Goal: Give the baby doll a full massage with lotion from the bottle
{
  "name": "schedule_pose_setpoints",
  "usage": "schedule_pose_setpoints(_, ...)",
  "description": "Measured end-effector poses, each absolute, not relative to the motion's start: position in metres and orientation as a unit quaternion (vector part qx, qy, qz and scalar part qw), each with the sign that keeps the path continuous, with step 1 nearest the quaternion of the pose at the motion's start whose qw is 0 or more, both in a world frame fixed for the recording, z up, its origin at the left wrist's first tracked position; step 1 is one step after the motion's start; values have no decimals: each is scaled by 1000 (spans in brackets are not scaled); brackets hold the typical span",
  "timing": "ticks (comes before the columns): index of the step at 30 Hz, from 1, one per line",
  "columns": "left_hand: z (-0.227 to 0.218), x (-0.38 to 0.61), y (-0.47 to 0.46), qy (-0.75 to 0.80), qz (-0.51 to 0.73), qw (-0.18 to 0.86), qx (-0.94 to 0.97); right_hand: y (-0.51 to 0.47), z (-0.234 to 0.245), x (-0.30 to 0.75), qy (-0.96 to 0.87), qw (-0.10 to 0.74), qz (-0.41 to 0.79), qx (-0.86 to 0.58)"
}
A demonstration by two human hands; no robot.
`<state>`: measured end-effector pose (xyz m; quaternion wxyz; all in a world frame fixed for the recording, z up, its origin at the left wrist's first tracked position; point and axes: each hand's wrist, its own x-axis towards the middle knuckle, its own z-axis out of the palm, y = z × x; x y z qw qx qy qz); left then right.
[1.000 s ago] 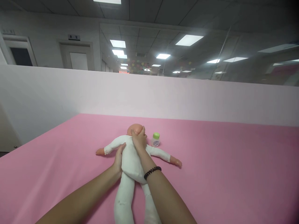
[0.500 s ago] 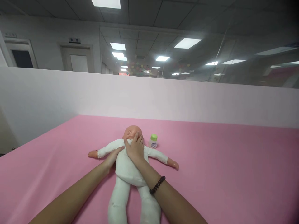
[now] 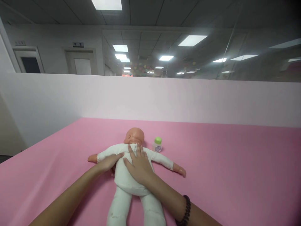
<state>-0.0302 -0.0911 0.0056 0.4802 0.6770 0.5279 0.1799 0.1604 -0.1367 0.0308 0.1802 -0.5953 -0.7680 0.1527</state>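
Note:
A baby doll (image 3: 123,177) with a white cloth body and a bald head lies stretched out on a pink surface, arms spread to both sides. Its face does not show. My right hand (image 3: 140,166) rests flat across the upper torso, fingers spread and pointing toward the neck. At the left side of the torso, my left hand (image 3: 110,161) grips the doll below its arm. The thumb lies on top, and the other fingers are mostly hidden at the side or beneath. Just beyond the doll's right-hand arm stands a small clear jar (image 3: 157,146) with a green lid.
Pink sheeting (image 3: 223,169) covers the broad surface, with some creases at the left. A low white wall (image 3: 183,100) borders it at the back and left. Past that are doors (image 3: 82,64), glass and ceiling lights.
My right hand has slid down from the doll's head and neck onto its upper torso, fingers more spread. My left hand stays at the side. The view has shifted slightly.

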Motion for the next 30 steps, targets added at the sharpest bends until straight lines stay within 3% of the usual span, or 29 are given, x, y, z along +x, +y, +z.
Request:
schedule_pose_setpoints(3, 12, -35, -99, 556, 138, 476, 667, -148, 33, 170, -807, 161, 170, -542)
schedule_pose_setpoints(5, 15, -34, -106, 570, 129, 413, 699, -157, 35, 178, -836, 147, 178, -498)
schedule_pose_setpoints(11, 38, -5, -131, 655, 90, -24, 750, -181, 37, 200, -882, 130, 184, -414)
schedule_pose_setpoints(15, 41, 10, -143, 508, 193, -152, 826, -188, 45, 211, -886, 132, 228, -381)
schedule_pose_setpoints(17, 38, 13, -150, 380, 261, -140, 876, -186, 53, 219, -891, 156, 257, -339)
schedule_pose_setpoints(20, 36, 12, -158, 278, 269, -62, 920, -177, 62, 232, -878, 219, 306, -296)
schedule_pose_setpoints(30, 49, 9, -161, 324, 111, 79, 936, -172, 59, 241, -857, 230, 310, -341)
